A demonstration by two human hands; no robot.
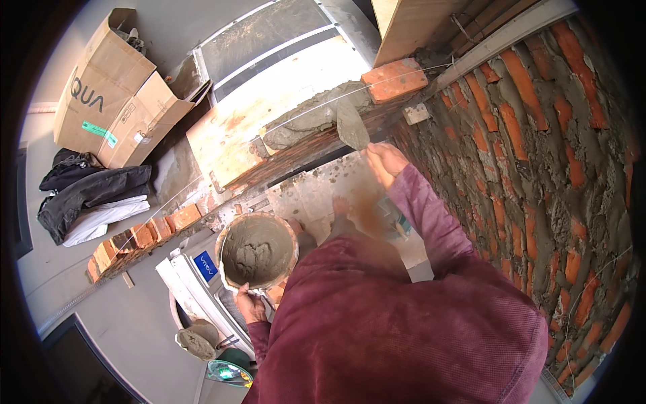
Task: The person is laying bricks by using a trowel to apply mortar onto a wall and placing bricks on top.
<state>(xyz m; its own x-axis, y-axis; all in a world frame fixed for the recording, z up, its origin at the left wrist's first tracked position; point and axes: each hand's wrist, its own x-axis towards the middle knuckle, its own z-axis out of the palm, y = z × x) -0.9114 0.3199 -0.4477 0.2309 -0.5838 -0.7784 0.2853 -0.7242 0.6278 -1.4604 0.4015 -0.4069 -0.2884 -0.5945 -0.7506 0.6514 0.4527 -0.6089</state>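
Grips a pointed trowel (352, 128) in the right hand (386, 163), beyond and to the right of the mortar bucket (293, 236), with fingers closed around the mostly hidden handle. Lays the blade over the near edge of a mortar bed (309, 121); cannot tell whether touching it. Holds the bucket by its near left rim in the left hand (250, 306), with the thumb at the edge; cannot tell the reach of the other fingers underneath.

Has the low wall (289, 159) just beyond the bucket, crossed along its top by a taut string (441, 66). Meets a loose brick (396, 79) past the bed's far end, well right of the bucket. Has a bare foot (341, 204) near the bucket's right side, and farther right a tall, mortar-smeared brick wall (558, 135) closing off that flank.

Left of the bucket, has a row of bricks (145, 236), then piled clothes (94, 195), with an open cardboard box (121, 101) farther beyond. Nearer than the bucket and to its left, has a white casing (176, 276), a small mortar-crusted pail (210, 328) and a green tub (235, 357).
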